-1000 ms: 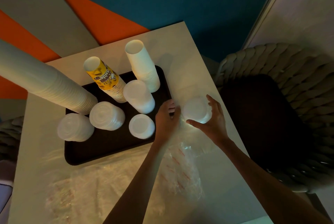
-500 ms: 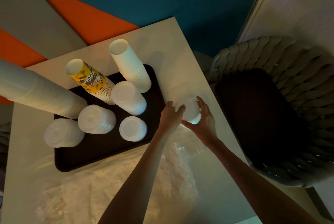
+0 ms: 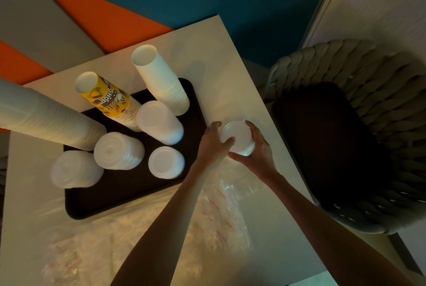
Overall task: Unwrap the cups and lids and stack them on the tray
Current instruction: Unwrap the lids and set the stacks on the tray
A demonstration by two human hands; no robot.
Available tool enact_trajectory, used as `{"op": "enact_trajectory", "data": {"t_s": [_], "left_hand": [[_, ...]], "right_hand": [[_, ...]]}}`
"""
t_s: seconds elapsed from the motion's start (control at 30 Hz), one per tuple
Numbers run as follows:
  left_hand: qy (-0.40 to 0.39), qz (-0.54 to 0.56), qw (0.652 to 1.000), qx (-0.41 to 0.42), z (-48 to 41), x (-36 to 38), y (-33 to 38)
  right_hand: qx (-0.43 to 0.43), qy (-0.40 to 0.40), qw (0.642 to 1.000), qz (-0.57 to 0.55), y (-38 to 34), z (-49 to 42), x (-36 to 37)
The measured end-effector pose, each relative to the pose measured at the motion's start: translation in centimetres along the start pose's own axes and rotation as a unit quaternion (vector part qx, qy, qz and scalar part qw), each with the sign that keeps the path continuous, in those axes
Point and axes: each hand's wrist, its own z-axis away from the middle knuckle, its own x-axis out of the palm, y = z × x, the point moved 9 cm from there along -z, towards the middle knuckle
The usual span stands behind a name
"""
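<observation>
Both arms reached forward; the left hand (image 3: 213,145) and right hand (image 3: 258,150) curled around the lid stack (image 3: 237,137), gripping it beside the tray (image 3: 129,191).

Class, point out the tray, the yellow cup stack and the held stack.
Tray (image 3: 129,193), head view, bare floor near front edge.
Yellow cup stack (image 3: 108,99), head view, printed side.
Held stack (image 3: 237,134), head view, round top face.

Dim warm light, soft blur, wide-angle distortion.
</observation>
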Motion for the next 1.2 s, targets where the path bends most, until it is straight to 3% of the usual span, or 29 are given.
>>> {"op": "enact_trajectory", "data": {"t_s": [0.53, 0.93, 1.2], "left_hand": [[0.035, -0.087, 0.992, 0.080, -1.0, -1.4, 2.2], [0.015, 0.068, 0.997, -0.017, -0.8, -1.5, 1.4], [0.067, 0.312, 0.944, -0.083, 2.7, -5.6, -1.3]], "right_hand": [[0.005, -0.001, 1.000, 0.002, 0.1, 0.1, 0.2], [0.032, -0.009, 0.999, -0.019, 0.1, 0.2, 0.0], [0.040, -0.010, 0.999, -0.029, 0.1, 0.2, 0.0]]}}
